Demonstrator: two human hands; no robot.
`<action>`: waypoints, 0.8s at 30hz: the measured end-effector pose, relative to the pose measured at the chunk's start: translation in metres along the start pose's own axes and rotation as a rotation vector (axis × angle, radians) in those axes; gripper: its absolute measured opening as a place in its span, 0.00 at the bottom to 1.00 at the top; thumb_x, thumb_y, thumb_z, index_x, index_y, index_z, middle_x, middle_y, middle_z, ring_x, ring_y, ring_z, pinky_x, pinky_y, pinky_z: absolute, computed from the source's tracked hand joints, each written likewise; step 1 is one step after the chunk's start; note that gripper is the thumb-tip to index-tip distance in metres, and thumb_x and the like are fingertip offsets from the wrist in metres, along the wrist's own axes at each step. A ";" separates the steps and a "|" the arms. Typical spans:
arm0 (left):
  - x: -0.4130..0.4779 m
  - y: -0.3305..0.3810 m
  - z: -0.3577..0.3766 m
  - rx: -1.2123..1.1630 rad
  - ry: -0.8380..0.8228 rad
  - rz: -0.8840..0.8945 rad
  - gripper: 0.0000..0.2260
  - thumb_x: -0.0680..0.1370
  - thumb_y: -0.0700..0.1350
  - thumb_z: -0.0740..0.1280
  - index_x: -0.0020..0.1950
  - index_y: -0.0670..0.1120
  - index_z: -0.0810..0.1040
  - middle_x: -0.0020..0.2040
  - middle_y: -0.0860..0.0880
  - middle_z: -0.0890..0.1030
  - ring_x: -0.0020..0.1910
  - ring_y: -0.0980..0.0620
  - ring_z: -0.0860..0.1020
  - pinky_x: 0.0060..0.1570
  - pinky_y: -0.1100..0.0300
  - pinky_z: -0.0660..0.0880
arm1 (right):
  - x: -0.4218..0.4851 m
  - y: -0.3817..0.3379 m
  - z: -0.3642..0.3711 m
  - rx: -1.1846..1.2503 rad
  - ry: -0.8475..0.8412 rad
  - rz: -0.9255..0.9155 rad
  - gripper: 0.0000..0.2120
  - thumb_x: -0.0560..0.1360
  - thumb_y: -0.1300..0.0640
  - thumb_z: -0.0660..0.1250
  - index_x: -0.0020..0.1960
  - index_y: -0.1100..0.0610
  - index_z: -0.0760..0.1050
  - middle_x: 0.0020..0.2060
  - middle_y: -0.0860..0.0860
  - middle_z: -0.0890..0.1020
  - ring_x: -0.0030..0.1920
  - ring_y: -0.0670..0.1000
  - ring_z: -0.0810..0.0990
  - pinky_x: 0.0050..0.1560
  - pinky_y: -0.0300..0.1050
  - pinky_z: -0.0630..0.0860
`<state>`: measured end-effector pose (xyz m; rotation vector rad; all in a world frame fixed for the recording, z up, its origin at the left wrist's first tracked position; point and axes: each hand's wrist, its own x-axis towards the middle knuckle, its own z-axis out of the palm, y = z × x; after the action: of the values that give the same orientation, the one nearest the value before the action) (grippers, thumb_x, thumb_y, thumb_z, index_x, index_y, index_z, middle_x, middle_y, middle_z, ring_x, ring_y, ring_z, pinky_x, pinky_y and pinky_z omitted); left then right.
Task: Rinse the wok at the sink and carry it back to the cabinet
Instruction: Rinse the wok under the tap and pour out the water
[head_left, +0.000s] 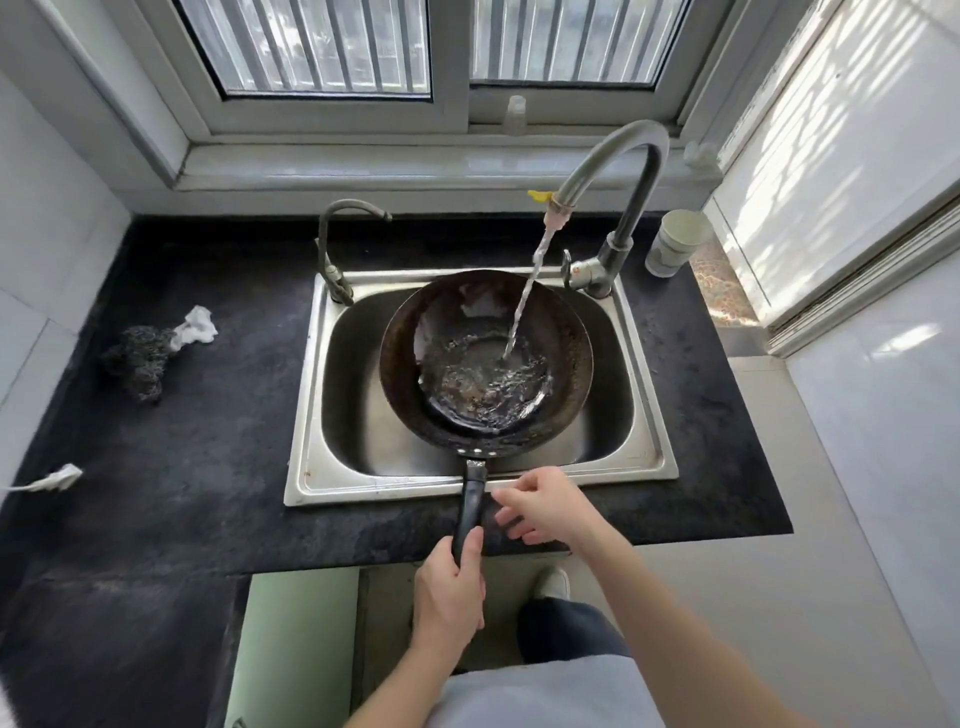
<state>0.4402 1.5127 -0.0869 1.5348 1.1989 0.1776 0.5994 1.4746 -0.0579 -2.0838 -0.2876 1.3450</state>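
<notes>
A: What lies on the left?

B: A steel-wool scrubber (137, 364) and a white rag (197, 325) sit on the dark counter (208, 467), well apart from the sink (306, 415).

A: And the wok?

B: The wok (400, 364) rests in the sink basin, its black handle (470, 509) pointing near, across the near rim. The left hand (449, 587) wraps its fingers round the handle's near end.

A: The right hand?

B: The right hand (543, 506) hovers just right of the handle, fingers loosely spread and holding nothing.

A: How should the rinse go?

B: The stream (522, 306) from the tall faucet (639, 171) lands right of the bowl's middle and pools there. I would tilt and swirl the wok so the water sweeps its stained walls. I would add the right hand for a 2-handed grip, since the pooled water likely adds weight. Then tip toward the far side, keeping splashes off the counter.
</notes>
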 end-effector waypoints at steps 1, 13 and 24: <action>0.001 0.001 0.002 0.003 0.005 -0.001 0.19 0.81 0.54 0.60 0.36 0.42 0.72 0.21 0.50 0.73 0.18 0.54 0.71 0.24 0.60 0.68 | 0.005 0.002 -0.012 0.002 0.031 -0.011 0.13 0.79 0.51 0.69 0.50 0.61 0.79 0.42 0.55 0.88 0.38 0.52 0.84 0.42 0.47 0.81; 0.002 0.009 0.020 -0.075 0.039 -0.167 0.19 0.80 0.54 0.61 0.35 0.43 0.68 0.21 0.53 0.67 0.19 0.53 0.64 0.22 0.58 0.61 | 0.074 -0.053 -0.154 -0.520 0.457 -0.582 0.21 0.77 0.49 0.71 0.65 0.58 0.76 0.59 0.57 0.81 0.62 0.58 0.77 0.63 0.51 0.72; -0.007 0.028 0.024 -0.087 0.066 -0.225 0.19 0.81 0.54 0.61 0.36 0.42 0.69 0.21 0.49 0.68 0.14 0.52 0.61 0.17 0.66 0.57 | 0.143 -0.146 -0.196 -0.602 0.574 -0.804 0.24 0.78 0.50 0.69 0.71 0.57 0.71 0.62 0.59 0.79 0.64 0.60 0.75 0.65 0.56 0.72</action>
<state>0.4690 1.4958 -0.0699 1.3173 1.3880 0.1298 0.8585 1.5827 -0.0196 -2.2979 -1.2205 0.1664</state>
